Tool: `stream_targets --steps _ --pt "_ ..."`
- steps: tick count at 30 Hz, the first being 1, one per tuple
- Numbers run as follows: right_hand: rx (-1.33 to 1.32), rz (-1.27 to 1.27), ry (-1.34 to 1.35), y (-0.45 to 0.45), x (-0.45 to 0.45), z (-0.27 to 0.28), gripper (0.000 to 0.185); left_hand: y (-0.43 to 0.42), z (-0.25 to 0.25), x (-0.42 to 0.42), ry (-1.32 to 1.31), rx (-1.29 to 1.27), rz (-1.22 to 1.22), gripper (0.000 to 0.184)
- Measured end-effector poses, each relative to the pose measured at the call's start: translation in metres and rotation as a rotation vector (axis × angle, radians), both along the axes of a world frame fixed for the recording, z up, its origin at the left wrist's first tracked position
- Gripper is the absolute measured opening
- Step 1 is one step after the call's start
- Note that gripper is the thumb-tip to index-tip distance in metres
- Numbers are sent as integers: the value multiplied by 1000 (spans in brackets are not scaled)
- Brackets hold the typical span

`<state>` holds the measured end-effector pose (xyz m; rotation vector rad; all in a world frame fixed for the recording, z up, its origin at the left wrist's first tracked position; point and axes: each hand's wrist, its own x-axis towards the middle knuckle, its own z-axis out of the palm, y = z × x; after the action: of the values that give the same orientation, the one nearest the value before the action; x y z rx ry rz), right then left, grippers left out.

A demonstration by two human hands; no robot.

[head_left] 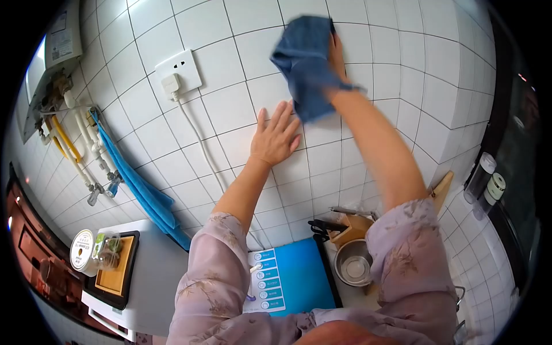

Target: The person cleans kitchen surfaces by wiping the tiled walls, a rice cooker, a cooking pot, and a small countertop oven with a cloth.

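Observation:
My left hand lies flat against the white tiled wall, fingers spread, with nothing in it. Up and to the right of it, my right hand holds a dark blue cloth against the tiles. The cloth covers much of that hand, and its lower end hangs loosely near the left fingertips. Slight blur shows around the right wrist and the cloth.
A socket with a plugged-in white cord is left of my hands. A bright blue towel hangs by pipes. Below stand a blue box, a metal pot, a knife block and a wooden tray.

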<state>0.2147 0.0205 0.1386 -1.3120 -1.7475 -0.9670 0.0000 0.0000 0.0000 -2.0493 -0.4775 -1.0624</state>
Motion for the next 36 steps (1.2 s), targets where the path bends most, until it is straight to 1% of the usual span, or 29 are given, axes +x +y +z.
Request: stream_targets --steps 1,2,3,5,6,8,9,10,12,13,14,15,17,19,21,24,30,33,36 --pt "306 -562 -190 -14 -25 -34 60 -2 0 -2 28 -62 -11 53" --pt "303 -558 -196 -6 -26 -41 60 -3 0 -5 54 -122 -19 49" --pt "279 235 303 5 -32 -44 56 -3 20 -21 116 -82 -10 49" --pt "194 1052 707 16 -31 -48 52 -4 27 -22 24 -146 -286 46" --pt "295 1038 717 18 -30 -49 50 -9 34 -17 20 -148 -289 46" --pt "398 1018 726 15 -26 -50 48 -24 71 -6 -148 38 -253 45" --pt "503 433 456 7 -24 -48 47 -27 95 8 -175 134 -297 45" --pt "567 -148 169 -2 -24 -47 47 -32 116 19 -171 132 -199 43" --pt "532 -190 168 -16 -29 -47 47 -34 151 42 -155 176 -89 42" --pt "499 -228 171 -23 -33 -46 47 -25 162 51 -158 176 -91 42" --pt "515 -167 183 -32 -36 -44 44 -17 174 58 -160 234 2 44" --pt "519 -168 184 -28 -33 -44 44 -13 183 63 -163 292 96 47" --pt "411 -274 154 -21 -28 -48 55 -5 193 68 -170 262 136 48" --pt "423 -270 149 -21 -27 -47 55 -5 197 68 -177 229 179 49" --pt "649 -159 135 -21 -28 -46 37 -6 200 67 -138 200 203 49" --pt "601 -144 163 -22 -29 -47 37 -11 202 69 -127 167 252 49" --pt "662 -175 125 -18 -27 -46 38 -7 198 69 -118 231 251 49" --pt "648 -125 131 -22 -28 -46 38 -10 202 74 -142 174 311 47" --pt "634 -147 134 -24 -29 -47 39 -10 201 74 -145 180 318 48"
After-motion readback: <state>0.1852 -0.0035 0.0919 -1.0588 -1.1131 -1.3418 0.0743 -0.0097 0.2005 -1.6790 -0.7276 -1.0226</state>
